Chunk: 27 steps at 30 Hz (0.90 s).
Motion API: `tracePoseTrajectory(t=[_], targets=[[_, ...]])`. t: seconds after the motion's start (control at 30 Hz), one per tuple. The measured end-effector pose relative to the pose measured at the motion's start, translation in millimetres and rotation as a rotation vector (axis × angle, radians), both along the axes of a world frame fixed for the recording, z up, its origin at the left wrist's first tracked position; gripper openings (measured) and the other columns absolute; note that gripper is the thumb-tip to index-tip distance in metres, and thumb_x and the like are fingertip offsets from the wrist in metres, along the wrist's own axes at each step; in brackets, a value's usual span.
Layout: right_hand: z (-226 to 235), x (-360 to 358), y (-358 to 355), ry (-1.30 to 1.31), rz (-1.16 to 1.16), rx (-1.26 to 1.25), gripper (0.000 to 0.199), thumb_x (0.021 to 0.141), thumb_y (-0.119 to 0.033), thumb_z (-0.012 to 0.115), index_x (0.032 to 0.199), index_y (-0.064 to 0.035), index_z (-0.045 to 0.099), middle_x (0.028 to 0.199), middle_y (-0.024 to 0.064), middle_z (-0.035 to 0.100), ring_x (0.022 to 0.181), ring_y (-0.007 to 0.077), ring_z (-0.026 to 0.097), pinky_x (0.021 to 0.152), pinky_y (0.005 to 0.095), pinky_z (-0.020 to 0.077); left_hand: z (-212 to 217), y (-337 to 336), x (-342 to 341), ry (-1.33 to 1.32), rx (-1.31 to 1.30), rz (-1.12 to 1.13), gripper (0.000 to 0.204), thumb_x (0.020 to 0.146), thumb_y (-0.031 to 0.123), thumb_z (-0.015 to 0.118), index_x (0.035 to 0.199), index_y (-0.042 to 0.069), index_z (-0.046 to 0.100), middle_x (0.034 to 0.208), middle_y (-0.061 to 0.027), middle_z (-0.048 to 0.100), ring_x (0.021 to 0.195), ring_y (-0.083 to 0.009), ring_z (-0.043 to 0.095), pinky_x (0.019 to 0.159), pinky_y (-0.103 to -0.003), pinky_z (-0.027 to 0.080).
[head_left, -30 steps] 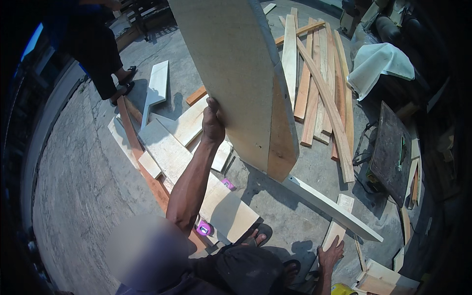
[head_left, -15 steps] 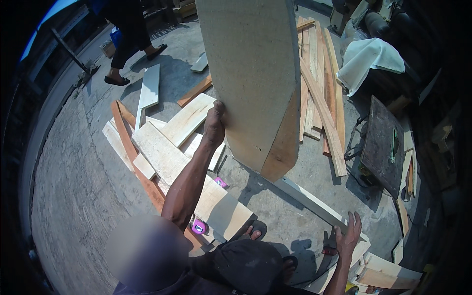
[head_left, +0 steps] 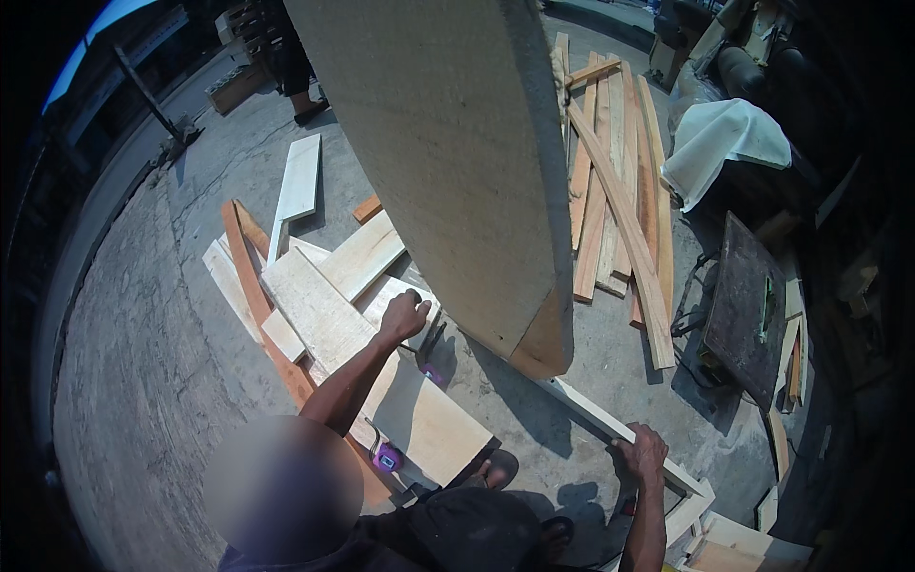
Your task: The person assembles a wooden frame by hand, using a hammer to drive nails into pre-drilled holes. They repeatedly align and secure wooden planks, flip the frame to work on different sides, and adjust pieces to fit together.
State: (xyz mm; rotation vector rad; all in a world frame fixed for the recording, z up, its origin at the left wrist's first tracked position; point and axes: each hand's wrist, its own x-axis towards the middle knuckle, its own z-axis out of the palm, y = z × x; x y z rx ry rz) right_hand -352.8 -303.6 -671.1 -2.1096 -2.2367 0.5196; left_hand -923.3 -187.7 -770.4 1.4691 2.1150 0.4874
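My left hand point(head_left: 408, 313) is closed with curled fingers above a short white board point(head_left: 386, 296); whether anything is inside it is hidden. My right hand point(head_left: 645, 448) grips a long pale wooden strip point(head_left: 589, 412) near its right end. A large grey-brown, board-like piece point(head_left: 448, 181) fills the upper middle, its lower end showing a lighter brown corner; my left hand is apart from it. A wide pale board point(head_left: 324, 315) lies left of my feet, among overlapping planks. One purple tape measure point(head_left: 387, 458) is beside this board, and another purple object point(head_left: 434, 374) lies by its far side.
Several long planks point(head_left: 610, 191) lie in a bundle at the far right. A dark tilted table-like panel point(head_left: 743, 310) with a green strip stands right of them, below a white cloth point(head_left: 729, 143). Another person's leg point(head_left: 303, 100) shows at the far left, near a wooden crate point(head_left: 236, 88).
My left hand has left the edge of the large grey-brown piece and moved down, closing. My right hand, spread before, has closed on the pale strip. The other person has moved farther away.
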Motion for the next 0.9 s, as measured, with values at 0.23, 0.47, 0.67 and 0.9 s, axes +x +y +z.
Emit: tracePoseTrajectory(t=[0.23,0.47,0.67,0.9], targets=[[-2,-30,11,-0.037,-0.082,-0.032,0.042,0.075,-0.036,0.088,0.11,-0.0138,0.077,0.098,0.0138,0.073,0.1,0.0386,0.069,0.088,0.0519,0.052,-21,-8,-39,0.324,-0.28,-0.387,0.045,0.096,0.04,0.068,0.13,0.01,0.064,0.135,-0.0195,0.06,0.132,-0.0374,0.056,0.101,-0.056,0.053],[-2,-93,7,-0.043,-0.128,-0.087,0.049,0.074,-0.041,0.087,0.114,-0.0144,0.078,0.102,0.0136,0.074,0.102,0.0369,0.07,0.09,0.0498,0.0524,-15,21,-144,0.54,-0.173,-0.137,0.097,0.075,0.045,0.09,0.154,0.016,0.042,0.161,-0.0213,0.037,0.154,-0.0449,0.025,0.117,-0.069,0.029],[9,-112,10,-0.067,-0.157,-0.195,0.057,0.075,-0.049,0.084,0.119,-0.0146,0.077,0.11,0.0156,0.075,0.109,0.037,0.071,0.094,0.0491,0.0528,-28,13,-248,0.701,-0.523,0.061,0.114,0.079,0.044,0.088,0.167,0.014,0.022,0.167,-0.0318,0.024,0.149,-0.0624,0.026,0.108,-0.088,0.019],[12,-84,24,-0.028,-0.123,-0.151,0.05,0.076,-0.049,0.084,0.114,-0.017,0.078,0.107,0.0155,0.075,0.106,0.0376,0.071,0.093,0.0514,0.0518,-20,54,-250,0.862,-0.323,-0.096,0.047,0.102,0.014,0.05,0.144,-0.007,0.052,0.132,-0.026,0.068,0.12,-0.0425,0.068,0.105,-0.094,0.004]])
